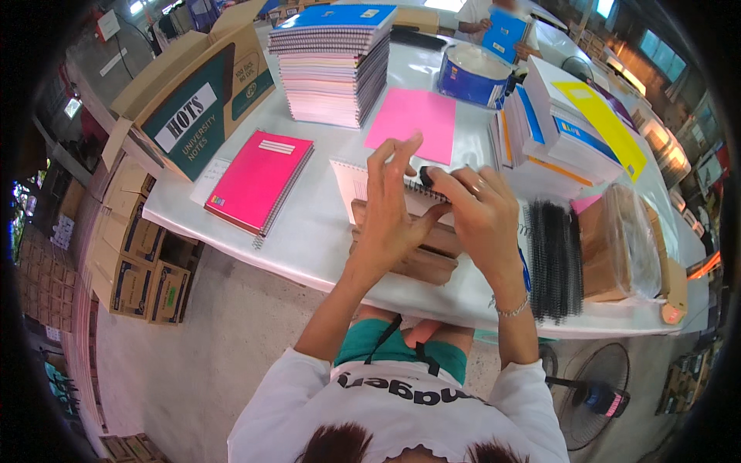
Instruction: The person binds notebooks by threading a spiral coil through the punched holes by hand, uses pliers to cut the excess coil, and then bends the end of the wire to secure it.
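Note:
A stack of white sheets (pixel 351 179) stands tilted on a brown wooden or cardboard support (pixel 424 264) at the table's near edge. A black spiral coil (pixel 415 187) runs along its upper edge. My left hand (pixel 388 204) is in front of the sheets, its fingers raised and apart, the thumb stretched rightward across them. At the coil's right part, my right hand (pixel 485 212) has its fingers bent together, apparently pinching the coil. Something black covers one fingertip; I cannot tell what. The sheets' lower part is hidden by my hands.
A pink spiral notebook (pixel 258 174) lies left, near an open carton (pixel 204 116). Behind are a tall notebook stack (pixel 332 85), a pink sheet (pixel 421 123) and a tape roll (pixel 475 73). Right are more books (pixel 567 127), black coils (pixel 554 262) and a box (pixel 610 239). A person holds a blue notebook (pixel 505 35).

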The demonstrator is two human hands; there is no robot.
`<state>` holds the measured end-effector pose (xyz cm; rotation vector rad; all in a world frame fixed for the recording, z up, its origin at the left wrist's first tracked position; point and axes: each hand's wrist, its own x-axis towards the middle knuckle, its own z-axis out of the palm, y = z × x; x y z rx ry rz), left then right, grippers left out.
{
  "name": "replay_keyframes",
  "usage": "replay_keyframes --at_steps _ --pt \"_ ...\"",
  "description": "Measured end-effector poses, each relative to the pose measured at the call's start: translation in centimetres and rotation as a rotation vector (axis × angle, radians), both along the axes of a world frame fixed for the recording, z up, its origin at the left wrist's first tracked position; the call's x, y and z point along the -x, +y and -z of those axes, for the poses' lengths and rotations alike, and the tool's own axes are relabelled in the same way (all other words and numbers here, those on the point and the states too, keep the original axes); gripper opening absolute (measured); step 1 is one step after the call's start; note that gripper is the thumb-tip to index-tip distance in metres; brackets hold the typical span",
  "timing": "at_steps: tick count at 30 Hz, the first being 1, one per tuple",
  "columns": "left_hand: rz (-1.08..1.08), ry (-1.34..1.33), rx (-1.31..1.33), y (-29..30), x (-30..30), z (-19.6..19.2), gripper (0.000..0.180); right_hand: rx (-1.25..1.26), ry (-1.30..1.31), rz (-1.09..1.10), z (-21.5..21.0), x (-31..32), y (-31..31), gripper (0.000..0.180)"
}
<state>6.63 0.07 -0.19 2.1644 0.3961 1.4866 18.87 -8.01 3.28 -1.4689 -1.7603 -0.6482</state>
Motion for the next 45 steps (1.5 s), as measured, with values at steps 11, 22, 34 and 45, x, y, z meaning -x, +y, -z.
replay_keyframes --at_steps 11,22,34,45 --pt "-0.506 0.256 -0.113 1.4 3.0 0.0 0.077 -0.001 0.047 -0.016 -0.6 0.5 0.3 0.027" --pt "-0.225 0.057 0.296 2.5 3.4 0.7 0.058 -0.103 0.14 -0.098 -1.6 0.6 0.3 0.023" --pt "-0.158 0.018 0.379 2.3 3.6 1.0 0.057 -0.043 0.093 -0.202 -1.8 1.3 1.4 0.031" --pt "-0.178 0.037 0.329 3.1 3.3 1.1 0.062 0.122 -0.004 -0.199 -1.9 2.1 2.5 0.031"
